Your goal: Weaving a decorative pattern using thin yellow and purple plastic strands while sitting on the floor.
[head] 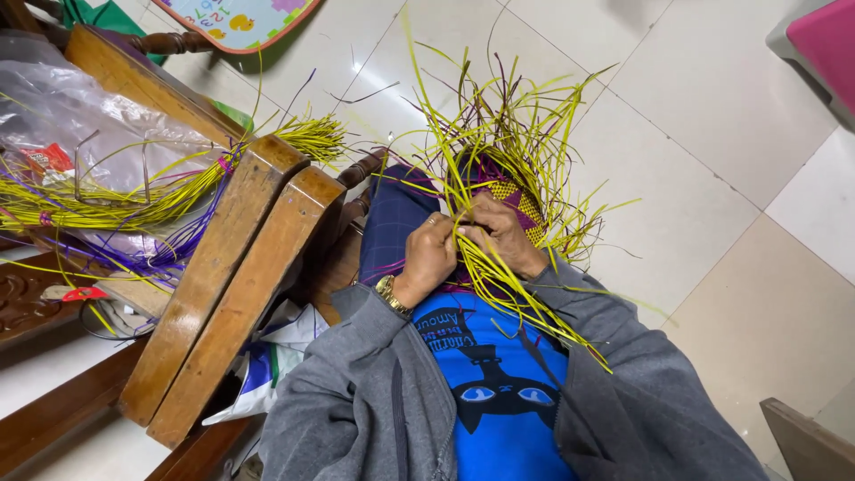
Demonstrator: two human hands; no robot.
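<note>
Resting on the lap, the woven piece [512,191] sits just beyond both hands' grip.

Pale glossy floor tiles [695,178] fill the frame from 12 to 4 o'clock, crossed by thin grout lines and catching soft overhead light. At 9 o'clock stand brown wooden chairs [223,276], their arms slanting toward 7 o'clock. A clear plastic bag [80,116] lies at 10 o'clock. A patterned play mat [236,20] shows at 11 o'clock, a pink stool [824,40] at 1 o'clock, and a wooden corner [806,441] at 5 o'clock.
</note>
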